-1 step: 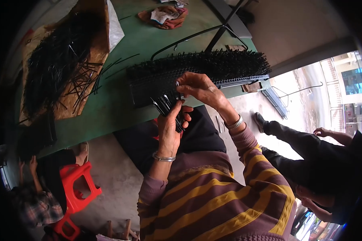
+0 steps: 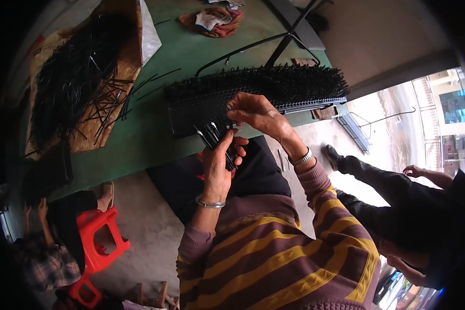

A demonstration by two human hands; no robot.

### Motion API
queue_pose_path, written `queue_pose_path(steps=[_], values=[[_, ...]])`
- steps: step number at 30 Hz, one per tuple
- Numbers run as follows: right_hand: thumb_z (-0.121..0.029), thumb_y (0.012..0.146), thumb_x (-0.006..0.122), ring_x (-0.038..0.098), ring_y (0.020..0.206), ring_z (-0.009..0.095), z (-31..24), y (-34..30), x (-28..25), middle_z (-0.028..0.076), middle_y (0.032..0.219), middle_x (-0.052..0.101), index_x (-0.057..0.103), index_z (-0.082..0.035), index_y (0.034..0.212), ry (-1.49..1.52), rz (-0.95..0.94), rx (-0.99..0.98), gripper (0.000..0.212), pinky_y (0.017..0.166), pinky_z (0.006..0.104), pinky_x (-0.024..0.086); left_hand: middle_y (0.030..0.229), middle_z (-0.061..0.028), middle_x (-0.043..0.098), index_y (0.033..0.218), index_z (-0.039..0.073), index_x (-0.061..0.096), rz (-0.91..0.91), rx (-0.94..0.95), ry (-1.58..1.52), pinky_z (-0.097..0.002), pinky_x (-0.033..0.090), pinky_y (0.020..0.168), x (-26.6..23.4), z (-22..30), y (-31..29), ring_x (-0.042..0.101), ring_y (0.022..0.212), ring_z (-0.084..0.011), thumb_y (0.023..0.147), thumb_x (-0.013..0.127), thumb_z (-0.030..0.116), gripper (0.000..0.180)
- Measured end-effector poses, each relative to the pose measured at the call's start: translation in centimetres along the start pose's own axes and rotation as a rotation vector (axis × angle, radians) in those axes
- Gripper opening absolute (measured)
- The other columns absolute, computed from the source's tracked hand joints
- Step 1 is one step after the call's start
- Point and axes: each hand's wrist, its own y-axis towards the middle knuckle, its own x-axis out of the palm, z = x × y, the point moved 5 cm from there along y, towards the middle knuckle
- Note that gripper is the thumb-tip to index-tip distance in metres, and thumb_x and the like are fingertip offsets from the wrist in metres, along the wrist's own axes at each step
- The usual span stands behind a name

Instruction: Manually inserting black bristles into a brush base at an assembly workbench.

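My left hand (image 2: 218,163) is closed around a bundle of short, thin black strips (image 2: 207,136), whose shiny upper ends fan out past the thumb. Just above it, my right hand (image 2: 261,112) pinches a thin strip with a shiny tip (image 2: 228,108) between thumb and forefinger; most of that strip is hidden. Behind both hands, a long black perforated panel (image 2: 188,114) lies along the table edge. Its far side and right part are thick with upright black strips (image 2: 294,82), like a brush, while bare holes show toward the left.
A green table (image 2: 165,46) carries a brown sheet (image 2: 132,67) heaped with loose black strips (image 2: 75,77). A bent black metal rod frame (image 2: 237,51) and a crumpled cloth (image 2: 230,28) lie beyond the panel. Left, a person (image 2: 51,266) is near a red stool (image 2: 101,248); another person (image 2: 392,201) is right.
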Motion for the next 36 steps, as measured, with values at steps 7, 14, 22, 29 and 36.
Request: queue_pose_path(steps=[7,14,22,29,36], values=[[-0.010,0.093,0.064,0.063,0.074,0.012,-1.2,1.2,1.4,0.003,0.081,0.062,0.059,0.001,0.098,0.039,-0.135,0.061,0.013,0.069,0.0270,0.052,0.083,-0.0125,0.070,0.106,0.002,0.064,0.034,0.039,0.104,-0.0208,0.041,0.045,-1.1,1.1,-0.6,0.061,0.059,-0.0122,0.095,0.064,0.024,0.024],[-0.007,0.094,0.061,0.067,0.074,0.015,-2.7,1.4,1.7,0.007,0.083,0.066,0.059,0.002,0.099,-0.009,-0.186,0.093,0.010,0.069,0.0281,0.055,0.088,-0.0122,0.072,0.108,0.002,0.064,0.128,0.092,0.126,-0.0225,0.046,0.051,-1.4,1.8,-1.1,0.065,0.067,-0.0133,0.096,0.064,0.029,0.030],[-0.002,0.097,0.057,0.070,0.080,0.015,-5.0,4.3,3.1,0.010,0.090,0.069,0.056,0.002,0.102,-0.108,0.227,-0.294,0.007,0.070,0.0269,0.056,0.067,-0.0007,0.050,0.098,0.005,0.060,0.386,0.372,-0.131,-0.0288,0.041,0.055,-7.3,4.1,-0.7,0.045,0.057,-0.0100,0.098,0.062,0.028,0.024],[-0.002,0.096,0.057,0.071,0.080,0.015,-3.4,8.2,6.6,0.010,0.091,0.070,0.055,0.000,0.104,-0.182,0.205,-0.411,0.008,0.066,0.0268,0.056,0.078,-0.0021,0.057,0.115,0.009,0.058,0.529,0.303,-0.133,-0.0280,0.043,0.057,-8.4,6.2,-1.0,0.051,0.066,-0.0115,0.098,0.061,0.036,0.032],[-0.002,0.096,0.056,0.073,0.077,0.017,-4.7,8.8,7.1,0.011,0.084,0.069,0.053,0.001,0.100,-0.419,0.179,-0.522,0.006,0.063,0.0280,0.056,0.075,-0.0063,0.060,0.116,0.002,0.059,0.329,0.309,-0.150,-0.0272,0.038,0.051,-9.0,5.1,-0.5,0.048,0.060,-0.0103,0.100,0.059,0.031,0.033]])
